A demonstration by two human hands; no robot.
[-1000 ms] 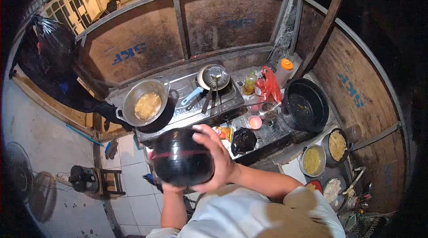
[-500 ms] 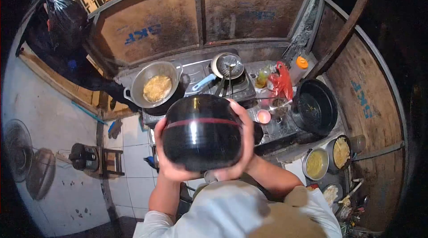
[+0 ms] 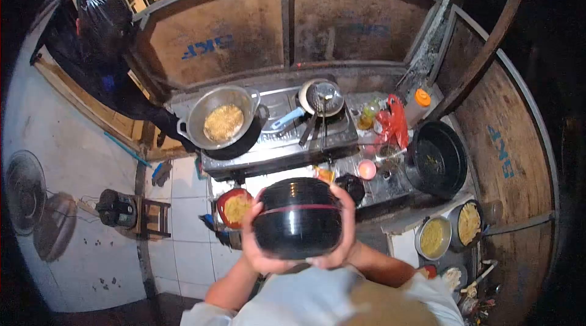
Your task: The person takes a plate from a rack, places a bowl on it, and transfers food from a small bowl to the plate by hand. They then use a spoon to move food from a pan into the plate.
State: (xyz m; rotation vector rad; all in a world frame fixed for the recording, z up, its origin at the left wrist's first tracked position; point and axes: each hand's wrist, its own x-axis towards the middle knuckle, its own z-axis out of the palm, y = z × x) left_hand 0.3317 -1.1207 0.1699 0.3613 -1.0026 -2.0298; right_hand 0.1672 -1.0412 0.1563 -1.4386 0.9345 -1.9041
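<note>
Bowl [image 3: 297, 218], black and glossy with a thin red band round it, sits between both hands just in front of the stove [image 3: 278, 143], close to the person's chest. Half a second ago it was held higher and nearer the camera, covering the stove's front edge and looking much larger; now it has come down and back, so the stove front shows again. A second ago it was lower and to the left of the stove, gripped mostly from the right side.

Left hand [image 3: 256, 246] cups the bowl's left flank and underside, fingers wrapped up its wall. Right hand [image 3: 342, 228] clasps the right flank, fingers spread over the rim side and thumb under. Both grips are closed firmly on the bowl, as they were half a second ago.

With the bowl lowered, a red dish [image 3: 234, 207] of yellow food has come into view just below the stove, left of the bowl. On the stove's left burner stands a metal wok [image 3: 221, 119] with yellowish food in it; on the right burner is a small pan [image 3: 320, 95] with a blue handle and a ladle across it. Right of the stove lie a red bag [image 3: 394, 123], an orange-capped bottle [image 3: 420, 101] and a large black pan [image 3: 436, 158]. The bowl's surface is smooth and throws back bright highlights; its inside cannot be seen.
</note>
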